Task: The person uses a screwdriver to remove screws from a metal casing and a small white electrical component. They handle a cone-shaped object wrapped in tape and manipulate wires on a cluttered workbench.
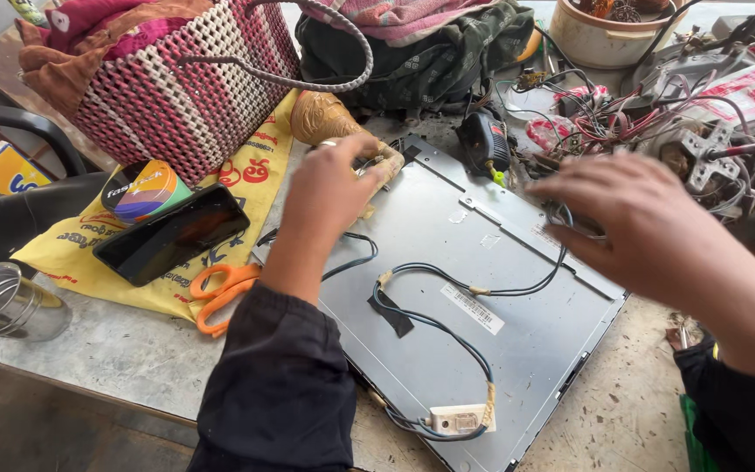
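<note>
A flat grey metal panel [517,332] lies at a slant across the worn surface [124,358], with both hands over its far half. The left hand [329,192] rests at the panel's far left corner, fingers curled down onto the edge beside a tan, bulb-shaped object [325,118]; it seems to pinch something small there, though the knuckles hide the fingertips, so I cannot tell what. The right hand [648,223] hovers above the panel's right edge with fingers spread and empty, blurred in the view. Thin dark cables [447,336] loop over the panel between the hands, held by a strip of black tape [391,315] and running to a small pale connector block [458,420] near the close edge.

Just left of the panel lie orange-handled scissors [225,293], and beyond them a black phone [172,233] and a round tin [143,190] on a yellow printed cloth bag [98,253]. A pink and white woven basket [185,87] stands behind these. A steel cup [2,301] sits at the surface's left edge. A tangle of wires and parts [657,114] crowds the far right corner, close behind the right hand
</note>
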